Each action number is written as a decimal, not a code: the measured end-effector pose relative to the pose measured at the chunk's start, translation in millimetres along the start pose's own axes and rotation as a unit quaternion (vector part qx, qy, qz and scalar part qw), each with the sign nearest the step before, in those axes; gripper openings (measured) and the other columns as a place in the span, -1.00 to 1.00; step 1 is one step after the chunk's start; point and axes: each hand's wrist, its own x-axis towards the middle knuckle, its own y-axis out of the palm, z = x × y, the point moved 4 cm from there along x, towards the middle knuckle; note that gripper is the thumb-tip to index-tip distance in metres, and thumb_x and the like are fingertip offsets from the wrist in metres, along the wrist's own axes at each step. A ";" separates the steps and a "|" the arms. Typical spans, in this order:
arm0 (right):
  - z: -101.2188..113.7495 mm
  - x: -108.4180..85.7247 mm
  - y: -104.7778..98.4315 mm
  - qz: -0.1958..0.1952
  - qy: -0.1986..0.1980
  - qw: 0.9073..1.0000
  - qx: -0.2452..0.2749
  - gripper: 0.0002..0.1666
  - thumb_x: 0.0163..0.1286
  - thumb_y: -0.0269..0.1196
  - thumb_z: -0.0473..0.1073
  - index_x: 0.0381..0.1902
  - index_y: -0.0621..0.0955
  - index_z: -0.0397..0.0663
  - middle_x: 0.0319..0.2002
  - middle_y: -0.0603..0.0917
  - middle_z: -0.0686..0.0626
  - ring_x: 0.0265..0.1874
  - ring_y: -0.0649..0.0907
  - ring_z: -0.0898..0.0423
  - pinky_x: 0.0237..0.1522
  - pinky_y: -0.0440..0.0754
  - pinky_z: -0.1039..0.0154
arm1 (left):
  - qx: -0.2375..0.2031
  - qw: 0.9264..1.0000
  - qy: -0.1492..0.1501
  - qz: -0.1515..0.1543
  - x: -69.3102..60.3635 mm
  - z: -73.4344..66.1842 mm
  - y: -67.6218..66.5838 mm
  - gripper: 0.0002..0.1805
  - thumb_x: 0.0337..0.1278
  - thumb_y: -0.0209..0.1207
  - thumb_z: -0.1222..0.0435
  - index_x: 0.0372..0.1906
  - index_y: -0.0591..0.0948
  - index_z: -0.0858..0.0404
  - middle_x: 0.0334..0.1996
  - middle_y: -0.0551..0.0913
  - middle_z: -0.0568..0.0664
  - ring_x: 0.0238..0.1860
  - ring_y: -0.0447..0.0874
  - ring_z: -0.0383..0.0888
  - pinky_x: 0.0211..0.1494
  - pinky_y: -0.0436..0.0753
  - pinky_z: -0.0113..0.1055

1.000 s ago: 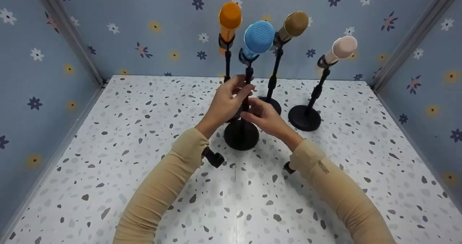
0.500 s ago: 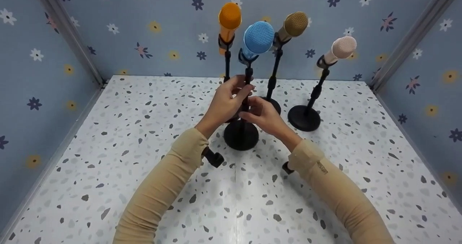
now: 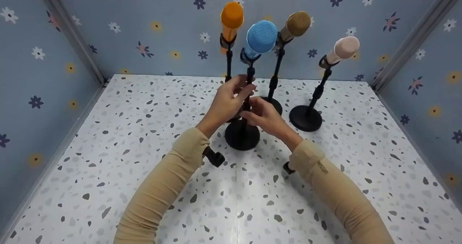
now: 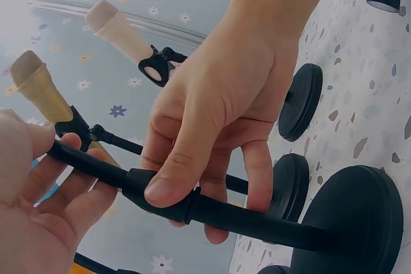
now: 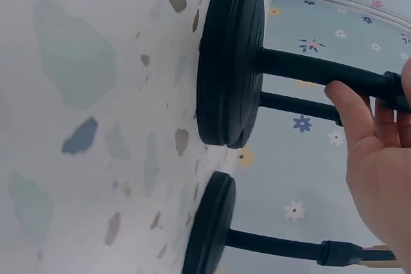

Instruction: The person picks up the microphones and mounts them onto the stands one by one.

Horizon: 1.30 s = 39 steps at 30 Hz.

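Note:
A blue microphone (image 3: 262, 37) sits tilted in the clip of a black desktop microphone stand (image 3: 242, 140), whose round base rests on the table. My left hand (image 3: 226, 101) holds the stand's upper pole, just below the clip. Lower down, my right hand (image 3: 266, 114) grips the same stand. In the left wrist view the right thumb presses on the collar (image 4: 137, 185) where thin tube meets thick, while the left hand (image 4: 54, 222) pinches the thin tube. The right wrist view shows the lower pole (image 5: 308, 68) standing upright from its base, right fingers round the collar end.
Close behind stand an orange microphone (image 3: 232, 16) and a gold microphone (image 3: 299, 23) on similar black stands. A pale pink microphone (image 3: 346, 47) on its stand is farther right. Flower-patterned walls (image 3: 119, 45) border the speckled white table (image 3: 144, 186) at back and sides.

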 end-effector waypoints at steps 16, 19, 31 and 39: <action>-6.6 2.1 2.4 -0.015 -0.028 0.999 -0.015 -0.54 0.47 0.28 -0.29 0.25 0.49 -0.34 0.04 0.64 -0.25 -0.04 0.70 -0.25 -0.10 0.71 -0.12 | 0.002 1.000 0.004 -0.009 1.6 2.6 -1.1 -0.73 0.45 0.21 0.15 0.07 0.65 0.20 -0.18 0.74 -0.04 -0.10 0.70 -0.13 0.10 0.57 -0.25; -3.4 1.4 2.4 -0.004 -0.033 0.999 -0.005 -0.55 0.48 0.27 -0.25 0.26 0.51 -0.29 0.04 0.66 -0.27 -0.03 0.70 -0.27 -0.09 0.72 -0.09 | -0.002 1.000 0.006 -0.012 2.0 3.4 -3.2 -0.73 0.43 0.23 0.15 0.06 0.66 0.20 -0.21 0.75 -0.02 -0.12 0.72 -0.09 0.07 0.57 -0.24; -7.0 1.6 6.9 -0.008 -0.017 1.000 0.012 -0.56 0.51 0.26 -0.18 0.25 0.49 -0.22 0.08 0.64 -0.17 0.06 0.69 -0.06 -0.08 0.73 -0.01 | 0.051 0.995 0.082 -0.029 1.6 -0.6 -9.5 -0.84 0.35 0.30 0.27 -0.12 0.76 0.26 -0.34 0.78 -0.11 -0.31 0.71 -0.19 -0.19 0.58 -0.32; -7.0 1.8 10.5 -0.015 -0.015 1.000 0.024 -0.65 0.48 0.29 -0.18 0.13 0.51 -0.19 0.03 0.59 -0.17 0.03 0.69 -0.06 -0.11 0.73 -0.06 | 0.079 0.989 0.112 -0.048 1.4 -1.0 -10.5 -0.87 0.30 0.34 0.27 -0.26 0.76 0.29 -0.42 0.76 -0.09 -0.47 0.62 -0.23 -0.35 0.51 -0.35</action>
